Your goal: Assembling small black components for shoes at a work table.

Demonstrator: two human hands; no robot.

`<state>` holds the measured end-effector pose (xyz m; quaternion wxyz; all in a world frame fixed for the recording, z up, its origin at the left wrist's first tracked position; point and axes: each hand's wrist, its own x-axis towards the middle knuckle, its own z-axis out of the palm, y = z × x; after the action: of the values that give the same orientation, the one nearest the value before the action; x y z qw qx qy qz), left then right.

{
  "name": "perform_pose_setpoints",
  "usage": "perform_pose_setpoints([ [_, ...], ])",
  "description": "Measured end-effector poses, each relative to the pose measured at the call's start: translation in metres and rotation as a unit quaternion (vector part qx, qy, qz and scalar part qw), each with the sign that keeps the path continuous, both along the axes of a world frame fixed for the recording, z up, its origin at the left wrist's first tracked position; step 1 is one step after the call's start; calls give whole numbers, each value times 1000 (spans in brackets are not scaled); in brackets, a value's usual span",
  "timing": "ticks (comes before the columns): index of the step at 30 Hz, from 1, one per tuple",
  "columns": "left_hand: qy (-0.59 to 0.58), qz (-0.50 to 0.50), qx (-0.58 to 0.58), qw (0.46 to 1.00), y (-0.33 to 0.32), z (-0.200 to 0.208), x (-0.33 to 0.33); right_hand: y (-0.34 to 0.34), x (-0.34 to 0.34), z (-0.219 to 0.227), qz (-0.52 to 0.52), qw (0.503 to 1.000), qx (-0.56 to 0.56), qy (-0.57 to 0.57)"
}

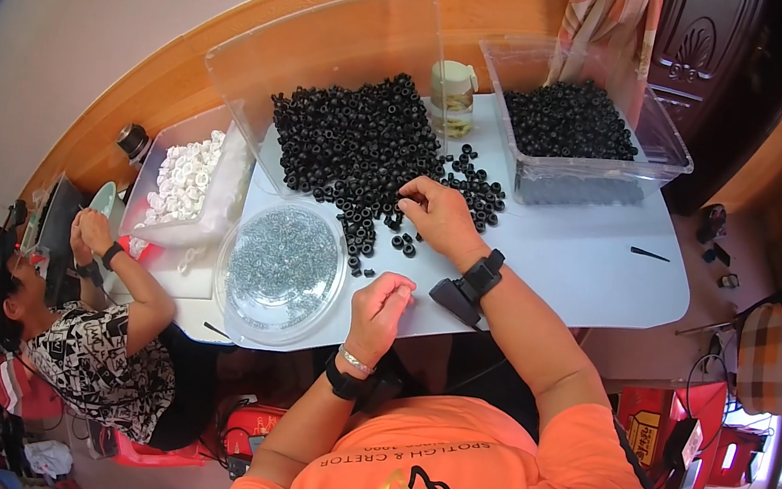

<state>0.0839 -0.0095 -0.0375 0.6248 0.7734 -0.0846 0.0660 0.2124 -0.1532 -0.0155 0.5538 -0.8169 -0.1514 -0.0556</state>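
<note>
My right hand reaches over the table to the right edge of a heap of small black ring-shaped plastic parts. Its thumb and fingers are drawn together at the parts; whatever they grip is too small to make out. Closer to me, my left hand is closed with its fingertips pressed together above the table's near edge, and its contents are hidden. A round clear tub of tiny glittering clear-grey pieces stands left of it. Several loose black parts lie between my hands.
The heap spills from a tipped clear bin. Another clear bin of black parts stands at right, beside a green-lidded jar. At left, a co-worker sits by a bin of white parts. A thin black pointed piece lies at right.
</note>
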Motion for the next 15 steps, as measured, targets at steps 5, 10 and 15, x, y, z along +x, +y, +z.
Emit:
perform_pose_setpoints([
  [5, 15, -9, 4, 1000, 1, 3, -2, 0, -2, 4, 9, 1000, 0, 14],
  [10, 10, -9, 4, 1000, 1, 0, -2, -1, 0, -1, 17, 1000, 1, -1],
  [15, 7, -10, 12, 1000, 1, 0, -2, -2, 1, 0, 20, 1000, -8, -8],
])
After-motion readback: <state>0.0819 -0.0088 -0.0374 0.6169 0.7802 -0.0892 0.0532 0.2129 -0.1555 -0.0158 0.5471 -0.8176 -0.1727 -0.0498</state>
